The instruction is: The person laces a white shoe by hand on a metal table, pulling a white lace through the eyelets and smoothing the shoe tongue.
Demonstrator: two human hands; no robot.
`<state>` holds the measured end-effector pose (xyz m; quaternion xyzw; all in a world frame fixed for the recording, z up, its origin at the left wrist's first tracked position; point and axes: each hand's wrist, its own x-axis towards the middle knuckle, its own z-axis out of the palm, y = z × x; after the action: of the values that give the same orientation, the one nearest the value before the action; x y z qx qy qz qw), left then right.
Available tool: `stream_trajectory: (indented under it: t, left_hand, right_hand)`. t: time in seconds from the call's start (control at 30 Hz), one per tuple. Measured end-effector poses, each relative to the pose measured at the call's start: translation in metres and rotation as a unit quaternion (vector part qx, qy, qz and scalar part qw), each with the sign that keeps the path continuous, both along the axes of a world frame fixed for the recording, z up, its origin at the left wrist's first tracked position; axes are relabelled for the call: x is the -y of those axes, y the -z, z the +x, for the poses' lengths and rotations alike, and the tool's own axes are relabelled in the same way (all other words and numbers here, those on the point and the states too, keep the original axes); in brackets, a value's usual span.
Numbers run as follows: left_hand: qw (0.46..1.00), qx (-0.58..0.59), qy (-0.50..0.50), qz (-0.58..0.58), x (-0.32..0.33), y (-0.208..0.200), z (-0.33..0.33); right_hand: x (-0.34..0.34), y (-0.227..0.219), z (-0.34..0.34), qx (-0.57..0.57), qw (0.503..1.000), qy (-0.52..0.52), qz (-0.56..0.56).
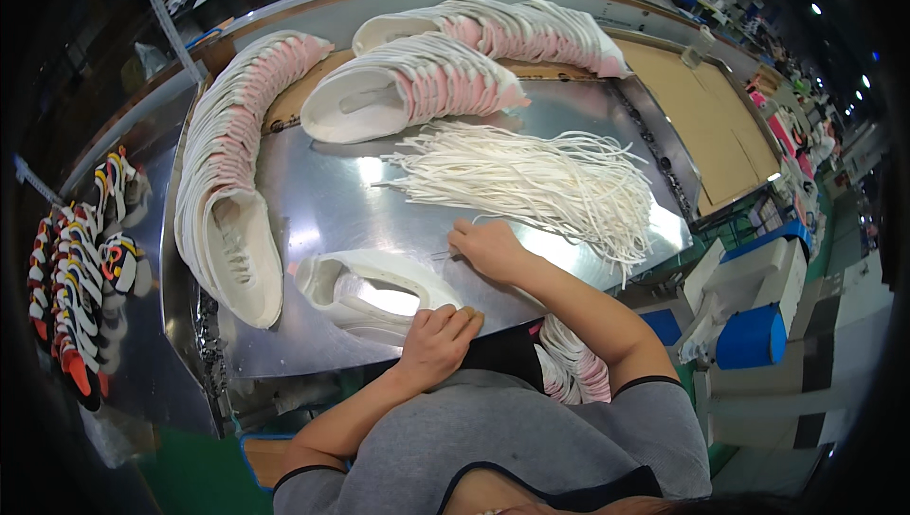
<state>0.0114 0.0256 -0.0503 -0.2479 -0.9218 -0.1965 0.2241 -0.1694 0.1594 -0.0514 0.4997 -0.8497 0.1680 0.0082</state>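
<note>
Stringy white laces, hollow upper

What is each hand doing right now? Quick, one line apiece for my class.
Left hand: fingers curled, touching the white shoe upper; a firm grip cannot be told.
Right hand: fingers curled near the white laces; whether it holds anything cannot be told.

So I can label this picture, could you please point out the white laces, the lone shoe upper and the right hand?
White laces (540, 180): head view, middle of the pile.
Lone shoe upper (393, 265): head view, its far side.
Right hand (490, 248): head view, back of the hand.
</note>
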Motion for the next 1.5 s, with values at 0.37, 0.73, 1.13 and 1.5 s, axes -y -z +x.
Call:
stream_trajectory:
  t: [0.37,0.73,1.13,1.5]
  left_hand:
    - [0.972,0.008,-0.227,0.053,0.089,-0.043,0.015]
    - [0.692,0.683,-0.117,0.203,0.139,-0.044,-0.043]
    - [0.57,0.493,-0.1,0.65,0.072,-0.025,-0.045]
    - [0.571,0.486,-0.029,0.661,0.071,-0.028,-0.024]
  right_hand:
    - [0.012,-0.073,0.11,0.472,0.771,-0.118,-0.412]
    - [0.026,0.031,0.097,0.604,0.689,0.146,-0.373]
    - [0.016,-0.007,0.094,0.52,0.706,0.182,-0.445]
    - [0.017,-0.026,0.114,0.575,0.689,0.136,-0.42]
